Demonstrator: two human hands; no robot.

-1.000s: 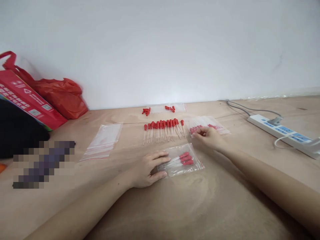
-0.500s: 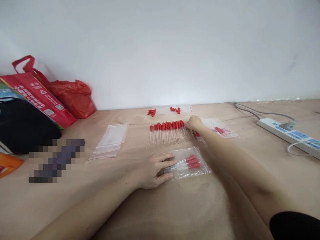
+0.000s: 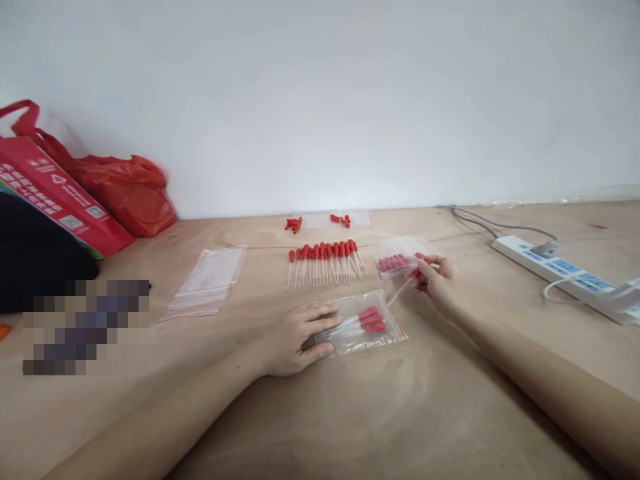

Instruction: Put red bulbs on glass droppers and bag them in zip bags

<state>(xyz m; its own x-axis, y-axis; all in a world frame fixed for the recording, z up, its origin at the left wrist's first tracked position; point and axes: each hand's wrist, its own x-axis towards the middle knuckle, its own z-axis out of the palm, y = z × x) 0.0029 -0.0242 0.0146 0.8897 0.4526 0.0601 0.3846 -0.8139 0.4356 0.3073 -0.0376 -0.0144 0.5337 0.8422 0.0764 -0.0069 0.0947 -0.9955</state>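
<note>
My right hand (image 3: 437, 283) is closed around the red bulb of a dropper (image 3: 401, 291). Its clear tube points down and left, toward the right edge of a zip bag (image 3: 345, 345). Several droppers (image 3: 371, 319) with red bulbs lie inside that bag. My left hand (image 3: 303, 337) rests on the bag's left end, fingers stretched out and apart, fingertips on the plastic. Beyond the bag is a row of droppers (image 3: 323, 257), bulbs away from me. Just behind my right hand lie filled zip bags (image 3: 407, 248) with red bulbs showing, partly covered by it.
Flat zip bags (image 3: 210, 277) lie to the left. Loose red bulbs (image 3: 294, 225) and another clear bag (image 3: 315, 219) are near the wall. A power strip (image 3: 555, 263) with cables is at right. Red bags (image 3: 125, 190) and a black bag (image 3: 40, 257) stand at left.
My right hand has moved from the right end of the dropper row toward me and right, with a dropper in it. My left hand stays on the bag. The view has shifted slightly right.
</note>
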